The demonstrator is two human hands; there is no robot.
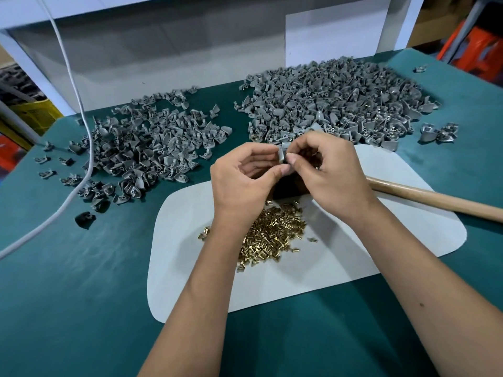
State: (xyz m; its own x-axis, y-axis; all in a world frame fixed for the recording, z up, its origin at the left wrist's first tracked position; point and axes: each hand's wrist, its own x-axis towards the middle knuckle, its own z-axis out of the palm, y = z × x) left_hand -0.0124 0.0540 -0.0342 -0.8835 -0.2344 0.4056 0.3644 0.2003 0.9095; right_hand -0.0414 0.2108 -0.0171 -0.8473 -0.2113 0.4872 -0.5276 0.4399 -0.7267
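Teal desk (81, 281) across the whole view, far edge against a white panel. White mat (340, 254) in the middle of it, under both forearms.

Beyond the mat, two heaps of grey parts. Right pile (334, 102), the bigger, just past the right hand and touching the mat's far edge. Left pile (144, 148), looser, well apart to the left, with strays toward the desk's left edge.

Wooden stick (435, 198) across the mat's right corner, long axis running right and slightly toward the body, near the right wrist. White cable (79, 110) draped along the left pile's left side.

Heap of brass pins (275, 227) on the mat, below and between the wrists, nearer the left forearm.

Left hand (242, 180) above the mat, pinching one part (281, 153) between thumb and forefinger, other fingers loosely curled. Right hand (329, 175) against it from the right, thumb and curled fingers closed on the same part. Cannot tell whether a pin sits between those fingertips.

Part roughly upright, midway between both hands, above the mat's far edge. Probably seating a pin. Open room to the left for setting the part down, with the stick crowding the right.
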